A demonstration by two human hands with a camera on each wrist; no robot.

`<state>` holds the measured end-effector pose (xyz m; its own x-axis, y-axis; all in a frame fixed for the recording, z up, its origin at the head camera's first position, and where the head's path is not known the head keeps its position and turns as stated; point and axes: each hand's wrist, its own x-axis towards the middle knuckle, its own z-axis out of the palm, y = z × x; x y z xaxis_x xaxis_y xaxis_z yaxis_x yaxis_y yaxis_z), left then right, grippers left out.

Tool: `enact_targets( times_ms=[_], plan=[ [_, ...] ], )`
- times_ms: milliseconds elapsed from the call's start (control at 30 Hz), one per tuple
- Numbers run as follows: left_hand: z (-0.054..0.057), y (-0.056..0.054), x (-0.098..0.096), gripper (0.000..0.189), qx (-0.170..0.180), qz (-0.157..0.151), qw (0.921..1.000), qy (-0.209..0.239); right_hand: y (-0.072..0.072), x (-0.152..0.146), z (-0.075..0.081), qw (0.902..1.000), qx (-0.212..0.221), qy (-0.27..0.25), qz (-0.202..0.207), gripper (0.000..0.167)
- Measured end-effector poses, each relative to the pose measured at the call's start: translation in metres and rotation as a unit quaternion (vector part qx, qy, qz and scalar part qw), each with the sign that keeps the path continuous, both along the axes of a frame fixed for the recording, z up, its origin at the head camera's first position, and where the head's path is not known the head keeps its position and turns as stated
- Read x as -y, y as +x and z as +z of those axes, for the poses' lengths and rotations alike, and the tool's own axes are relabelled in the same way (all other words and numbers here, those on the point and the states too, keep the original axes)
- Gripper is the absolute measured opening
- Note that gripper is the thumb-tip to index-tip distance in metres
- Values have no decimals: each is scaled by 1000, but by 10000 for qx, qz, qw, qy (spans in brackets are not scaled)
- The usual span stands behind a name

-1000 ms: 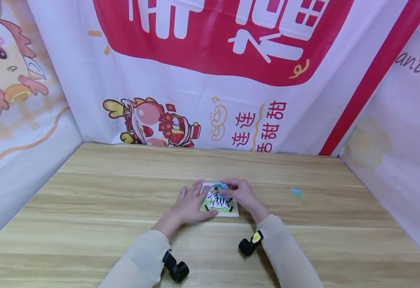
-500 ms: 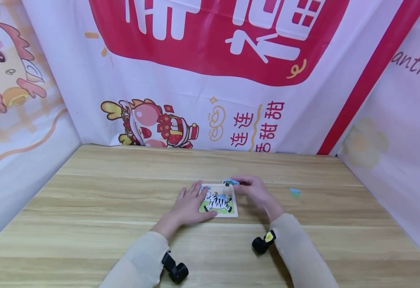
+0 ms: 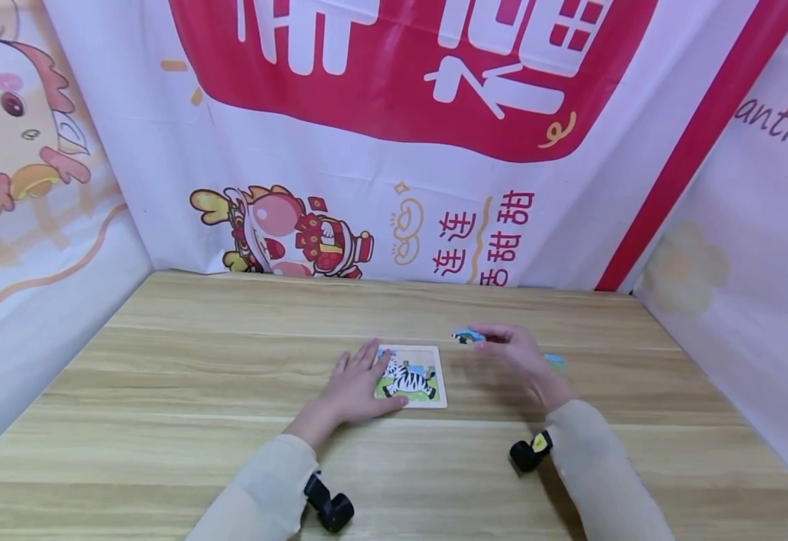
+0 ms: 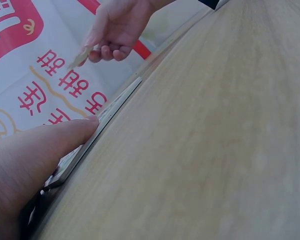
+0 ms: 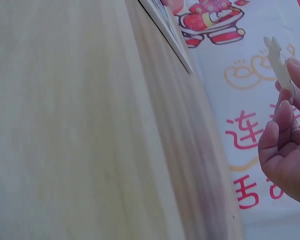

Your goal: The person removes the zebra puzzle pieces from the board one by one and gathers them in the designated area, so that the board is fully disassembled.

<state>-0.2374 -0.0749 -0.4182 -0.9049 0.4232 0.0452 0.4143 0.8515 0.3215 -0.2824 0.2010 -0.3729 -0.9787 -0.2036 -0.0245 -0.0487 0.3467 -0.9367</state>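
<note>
A square zebra puzzle board [image 3: 412, 385] with a pale rim lies on the table, part of its upper area bare of picture. My left hand [image 3: 358, 387] rests over its left side, fingers spread, thumb along the near edge; the left wrist view shows the thumb [image 4: 72, 136] on the rim. To the right of the board, my right hand [image 3: 517, 353] pinches a blue, black and white jigsaw piece [image 3: 468, 336] between thumb and fingertips. In the right wrist view the piece [image 5: 277, 62] shows its plain pale underside, held up off the table.
Another blue and green jigsaw piece [image 3: 554, 361] lies on the wood-grain table [image 3: 231, 406], partly behind my right hand. A printed cloth backdrop [image 3: 339, 150] stands along the far table edge, with more cloth at both sides. Each wrist carries a small black camera.
My right hand has lifted the jigsaw piece away from the top of the board and carried it to the right. My left hand stays where it was on the board.
</note>
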Motion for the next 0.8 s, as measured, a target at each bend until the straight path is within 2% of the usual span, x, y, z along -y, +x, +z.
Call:
enact_targets(
  times_ms=[200,400,633,800],
  plan=[
    [0,0,0,89,21,6,10000,34,1,-21,3,9984,-337,-326,321,39],
    [-2,-1,0,90,52,18,10000,23,2,-39,7,9991,-215,-251,252,45],
    [-4,-1,-1,91,56,3,10000,11,2,-66,3,9998,-111,156,84,47],
    [-2,-1,0,90,56,11,10000,9,3,-84,1,9997,26,239,-22,47]
  ],
)
